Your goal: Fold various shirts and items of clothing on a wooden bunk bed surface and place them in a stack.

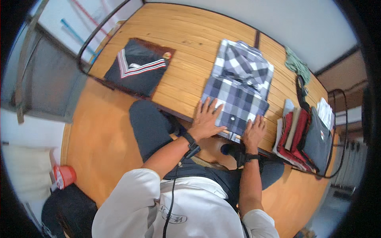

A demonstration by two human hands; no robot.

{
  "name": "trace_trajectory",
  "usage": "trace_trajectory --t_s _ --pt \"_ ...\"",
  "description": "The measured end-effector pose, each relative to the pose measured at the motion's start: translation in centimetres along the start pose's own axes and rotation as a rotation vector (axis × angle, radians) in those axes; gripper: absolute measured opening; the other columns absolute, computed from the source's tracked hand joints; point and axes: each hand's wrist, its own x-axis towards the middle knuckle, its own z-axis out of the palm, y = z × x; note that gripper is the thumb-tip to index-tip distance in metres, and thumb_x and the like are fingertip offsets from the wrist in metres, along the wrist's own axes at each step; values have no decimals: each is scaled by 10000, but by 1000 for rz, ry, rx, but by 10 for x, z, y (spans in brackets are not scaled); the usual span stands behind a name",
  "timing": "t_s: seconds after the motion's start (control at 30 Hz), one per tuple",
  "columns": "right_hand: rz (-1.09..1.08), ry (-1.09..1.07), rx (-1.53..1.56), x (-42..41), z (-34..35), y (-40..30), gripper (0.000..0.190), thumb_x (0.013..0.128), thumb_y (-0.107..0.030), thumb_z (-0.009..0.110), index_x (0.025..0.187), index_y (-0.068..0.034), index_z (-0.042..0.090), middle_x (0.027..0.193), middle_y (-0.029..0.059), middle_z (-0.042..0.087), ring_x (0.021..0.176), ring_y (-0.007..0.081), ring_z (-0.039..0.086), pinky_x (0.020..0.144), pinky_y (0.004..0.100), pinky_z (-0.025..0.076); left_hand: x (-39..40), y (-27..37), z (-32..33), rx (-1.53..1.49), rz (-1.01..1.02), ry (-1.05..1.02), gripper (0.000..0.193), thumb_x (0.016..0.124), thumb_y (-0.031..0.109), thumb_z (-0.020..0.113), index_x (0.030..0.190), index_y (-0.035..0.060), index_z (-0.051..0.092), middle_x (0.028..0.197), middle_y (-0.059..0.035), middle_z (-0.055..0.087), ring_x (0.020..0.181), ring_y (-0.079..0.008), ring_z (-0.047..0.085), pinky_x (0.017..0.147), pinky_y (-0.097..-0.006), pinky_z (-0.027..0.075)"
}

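Note:
A blue, grey and white plaid button shirt (233, 98) lies on the slatted wooden bench (184, 50) before me. Its lower part is folded over in a rectangular layer, with a white button near the front edge. The collar end points away from me. My left hand (207, 120) rests flat with spread fingers at the shirt's near left corner. At the near right corner, my right hand (255, 132) lies palm down, its fingertips by the fabric's edge. Neither hand grasps the cloth. What lies under the palms is hidden.
Dark garments (143, 68) with striped trim lie folded on the left. To the right stand several folded clothes (294, 134) beside a grey garment (318, 136). A green cloth (298, 65) and a black strap (301, 92) are behind them. A red bin (66, 175) stands on the floor.

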Motion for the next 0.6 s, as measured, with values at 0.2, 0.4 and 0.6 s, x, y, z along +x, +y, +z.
trace_trajectory --t_s 0.2,0.4,0.6 --pt "-1 18 16 5 -13 -14 523 958 -306 567 1346 42 525 1380 279 513 1268 448 460 1115 509 336 0 -2 -10 8 -33 -46 923 831 655 630 1522 99 374 1599 -210 255 1485 -434 165 1195 -585 84" --pt "46 -280 303 44 -42 17 535 890 -322 674 1255 54 568 1245 307 582 1166 474 545 982 505 443 41 -33 -43 -166 -36 -130 769 858 570 676 1407 54 520 1476 -215 455 1387 -390 379 1149 -513 260" --pt "34 -298 377 137 -62 60 488 868 -390 684 1083 47 654 1044 306 662 989 445 650 850 491 515 153 -93 -79 -476 -185 -189 528 893 417 710 1172 -30 665 1068 -174 714 1008 -254 666 878 -346 519"
